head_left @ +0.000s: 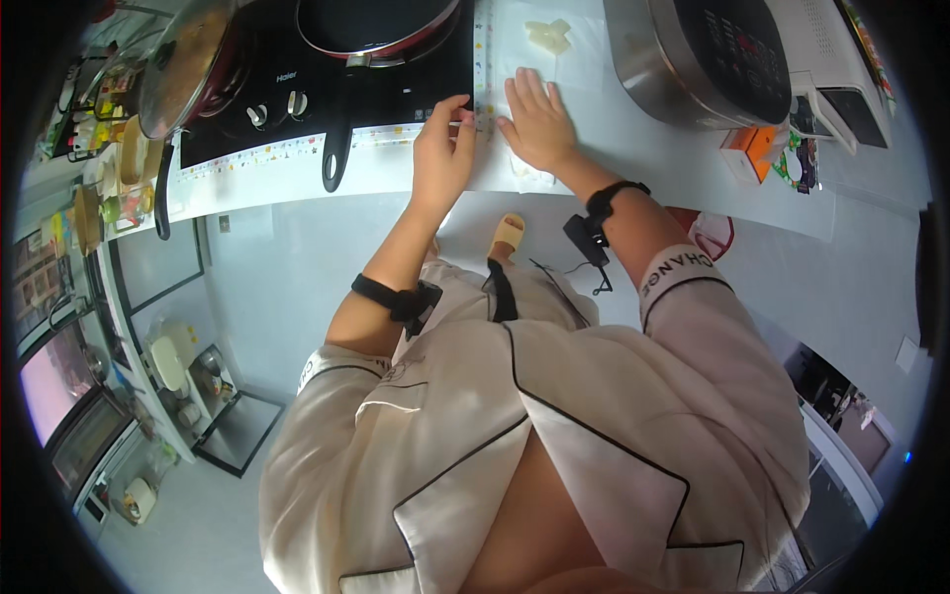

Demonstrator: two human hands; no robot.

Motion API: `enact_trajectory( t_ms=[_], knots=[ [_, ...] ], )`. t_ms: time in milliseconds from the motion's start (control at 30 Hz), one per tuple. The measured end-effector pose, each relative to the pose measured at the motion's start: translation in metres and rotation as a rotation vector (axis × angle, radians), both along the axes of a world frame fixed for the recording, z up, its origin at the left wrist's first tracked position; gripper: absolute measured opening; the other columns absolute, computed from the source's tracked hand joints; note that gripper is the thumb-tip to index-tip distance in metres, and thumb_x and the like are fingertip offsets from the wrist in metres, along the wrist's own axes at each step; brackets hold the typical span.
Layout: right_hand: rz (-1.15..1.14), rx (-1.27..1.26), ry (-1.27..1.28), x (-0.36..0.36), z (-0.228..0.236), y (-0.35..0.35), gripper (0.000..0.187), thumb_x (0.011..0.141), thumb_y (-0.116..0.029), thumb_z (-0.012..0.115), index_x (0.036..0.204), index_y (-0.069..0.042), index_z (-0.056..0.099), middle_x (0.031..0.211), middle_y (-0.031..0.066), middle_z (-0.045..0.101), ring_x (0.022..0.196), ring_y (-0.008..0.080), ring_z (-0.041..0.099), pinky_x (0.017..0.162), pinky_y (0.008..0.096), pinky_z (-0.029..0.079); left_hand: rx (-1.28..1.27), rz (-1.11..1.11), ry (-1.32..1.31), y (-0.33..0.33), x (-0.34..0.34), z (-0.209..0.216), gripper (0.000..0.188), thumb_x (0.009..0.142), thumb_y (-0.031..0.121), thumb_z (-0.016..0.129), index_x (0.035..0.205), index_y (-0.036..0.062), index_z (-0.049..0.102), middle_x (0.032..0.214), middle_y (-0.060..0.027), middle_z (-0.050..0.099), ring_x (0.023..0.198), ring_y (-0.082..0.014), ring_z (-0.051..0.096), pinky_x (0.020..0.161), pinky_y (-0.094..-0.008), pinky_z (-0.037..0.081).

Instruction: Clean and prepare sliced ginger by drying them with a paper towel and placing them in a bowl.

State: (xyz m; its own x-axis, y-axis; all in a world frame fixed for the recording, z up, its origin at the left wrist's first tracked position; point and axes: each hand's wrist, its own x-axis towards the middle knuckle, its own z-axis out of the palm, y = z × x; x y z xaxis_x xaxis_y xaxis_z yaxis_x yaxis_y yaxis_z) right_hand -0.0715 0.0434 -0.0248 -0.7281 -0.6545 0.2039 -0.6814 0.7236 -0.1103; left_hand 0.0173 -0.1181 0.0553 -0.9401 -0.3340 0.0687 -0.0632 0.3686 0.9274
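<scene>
My right hand (537, 121) lies palm down on the white countertop, its fingers stretched out flat. Just past its fingertips sits a small cluster of pale, whitish-yellow pieces (548, 37), too small to name surely. Something white and crumpled, like a tissue or thin sheet (530, 174), shows beside the heel of this hand. My left hand (442, 153) hovers over the front right corner of the black cooktop (396, 104). Its fingers are loosely bent, with a gap to the thumb and nothing visible between them. Both forearms wear black straps with small devices.
A frying pan (371, 22) rests on the cooktop, its black handle (337, 156) reaching over the counter edge. Left of it stands a lidded pan (188, 74). A silver-black cooker (705, 59) stands right of my hands, near an orange box (749, 153).
</scene>
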Motion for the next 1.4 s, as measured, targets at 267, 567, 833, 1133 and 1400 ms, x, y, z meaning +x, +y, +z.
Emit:
enact_trajectory(
  t_ms=[267,567,833,1133,1400],
  knots=[
    [-0.069,-0.408,-0.171,0.049,0.021,0.013,0.045,0.08,-0.028,0.072,0.115,-0.005,0.057,0.124,0.0128,0.053,0.12,0.0347,0.046,0.102,0.0447,0.037,-0.011,0.011,0.023,-0.009,0.01,-0.003,0.027,0.094,0.007,0.054,0.12,0.0017,0.058,0.099,-0.0142,0.067,0.081,-0.021,0.067,0.067,-0.03,0.053],
    [-0.288,-0.751,-0.197,0.045,-0.002,0.029,0.017,0.083,-0.012,0.069,0.095,-0.003,0.063,0.091,0.0091,0.062,0.082,0.0236,0.059,0.073,0.0342,0.048,-0.051,0.001,-0.001,-0.004,0.019,-0.011,0.024,0.093,0.008,0.055,0.116,0.0,0.06,0.096,-0.0144,0.067,0.076,-0.0218,0.067,0.065,-0.0305,0.053],
    [-0.824,-1.043,-0.921,0.056,-0.017,0.114,0.023,0.09,-0.017,0.065,0.099,0.003,0.061,0.076,0.0118,0.066,0.053,0.0136,0.058,0.052,0.0243,0.049,-0.238,-0.143,-0.379,0.036,-0.009,-0.048,0.029,0.081,0.024,0.072,0.095,-0.0006,0.066,0.081,-0.0162,0.07,0.074,-0.0302,0.069,0.073,-0.0347,0.055],
    [-0.571,-0.7,-0.715,0.045,0.007,0.136,0.028,0.089,-0.025,0.068,0.102,-0.001,0.064,0.083,0.0096,0.068,0.079,0.0166,0.067,0.061,0.029,0.055,-0.313,-0.034,-0.163,0.051,-0.017,-0.046,0.015,0.079,0.014,0.069,0.084,0.0008,0.065,0.076,-0.0157,0.068,0.072,-0.0322,0.067,0.069,-0.0372,0.054],
    [-0.713,-1.152,-1.351,0.006,0.014,0.12,0.026,0.089,-0.026,0.069,0.101,-0.004,0.061,0.081,0.0027,0.058,0.068,0.0118,0.061,0.061,0.0277,0.055,-0.345,-0.574,0.294,0.126,-0.016,-0.034,0.009,0.082,0.008,0.064,0.09,0.0058,0.067,0.093,-0.0128,0.067,0.093,-0.034,0.063,0.083,-0.0402,0.05]
  ],
)
